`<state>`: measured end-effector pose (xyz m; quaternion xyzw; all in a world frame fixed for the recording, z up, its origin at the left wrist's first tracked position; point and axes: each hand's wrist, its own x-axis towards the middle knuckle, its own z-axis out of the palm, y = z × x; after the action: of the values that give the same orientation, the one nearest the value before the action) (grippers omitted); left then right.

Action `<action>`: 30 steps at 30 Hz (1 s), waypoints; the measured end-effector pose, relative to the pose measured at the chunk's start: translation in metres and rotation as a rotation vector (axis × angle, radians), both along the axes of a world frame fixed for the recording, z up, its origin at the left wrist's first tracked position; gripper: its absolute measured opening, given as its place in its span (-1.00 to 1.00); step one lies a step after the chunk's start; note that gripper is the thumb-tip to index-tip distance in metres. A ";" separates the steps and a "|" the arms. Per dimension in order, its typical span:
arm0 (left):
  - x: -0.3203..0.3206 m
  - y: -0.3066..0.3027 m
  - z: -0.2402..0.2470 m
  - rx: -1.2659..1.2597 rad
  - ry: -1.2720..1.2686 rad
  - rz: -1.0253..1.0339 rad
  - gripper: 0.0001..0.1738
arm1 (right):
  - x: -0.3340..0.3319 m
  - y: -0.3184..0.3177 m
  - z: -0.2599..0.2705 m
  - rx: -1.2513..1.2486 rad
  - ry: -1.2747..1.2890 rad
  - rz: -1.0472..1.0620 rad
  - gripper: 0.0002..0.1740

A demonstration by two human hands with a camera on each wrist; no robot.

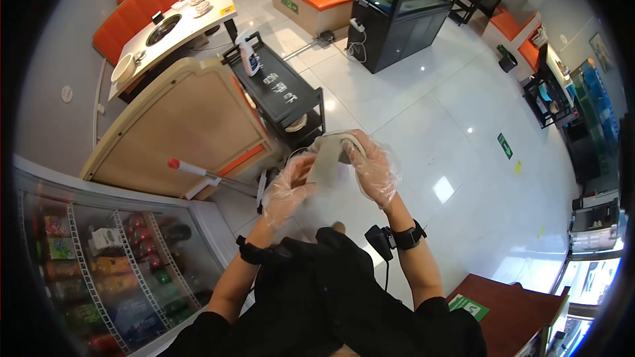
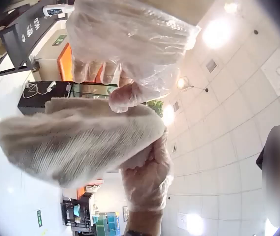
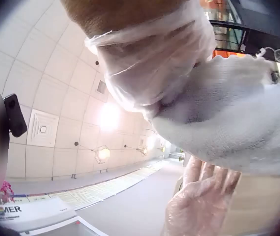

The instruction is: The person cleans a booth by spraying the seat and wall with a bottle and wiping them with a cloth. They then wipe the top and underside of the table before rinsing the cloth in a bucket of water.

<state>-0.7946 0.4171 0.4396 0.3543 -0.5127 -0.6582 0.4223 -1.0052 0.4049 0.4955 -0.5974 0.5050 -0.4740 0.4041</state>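
Note:
A grey-white ribbed cloth (image 1: 325, 162) hangs folded between two hands in clear plastic gloves, in front of the body. The right hand (image 1: 374, 170) grips its upper end; the left wrist view shows this hand (image 2: 147, 179) with its fingers behind the cloth (image 2: 81, 142). The left hand (image 1: 289, 188) is at the cloth's other side. Its fingers are extended and its thumb lies against the cloth's edge in the left wrist view (image 2: 125, 54). From the right wrist, the left palm (image 3: 199, 206) shows below the cloth (image 3: 228, 118), while the right hand's fingertips (image 3: 155, 105) are largely hidden.
A black cart (image 1: 278, 82) with a spray bottle (image 1: 249, 56) stands ahead. A tan panel (image 1: 178, 125) and a glass-fronted drinks fridge (image 1: 112, 258) are at left, with a red-handled stick (image 1: 192, 168) between. A brown table (image 1: 503, 304) is at lower right.

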 end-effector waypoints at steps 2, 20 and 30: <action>-0.018 -0.022 0.007 -0.030 -0.044 0.062 -0.17 | -0.027 -0.006 0.015 0.114 0.042 0.097 -0.69; -0.095 -0.139 -0.004 -0.184 -0.832 -0.357 -0.52 | -0.186 -0.078 0.002 0.010 0.807 -0.074 -0.71; -0.147 -0.214 -0.048 0.502 0.188 -0.027 -0.48 | -0.165 -0.177 -0.027 0.039 0.828 -0.058 -0.63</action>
<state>-0.9421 0.2032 0.3912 0.3783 -0.2965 -0.8004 0.3583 -1.1698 0.2275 0.4687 -0.7154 0.6504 -0.1950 0.1646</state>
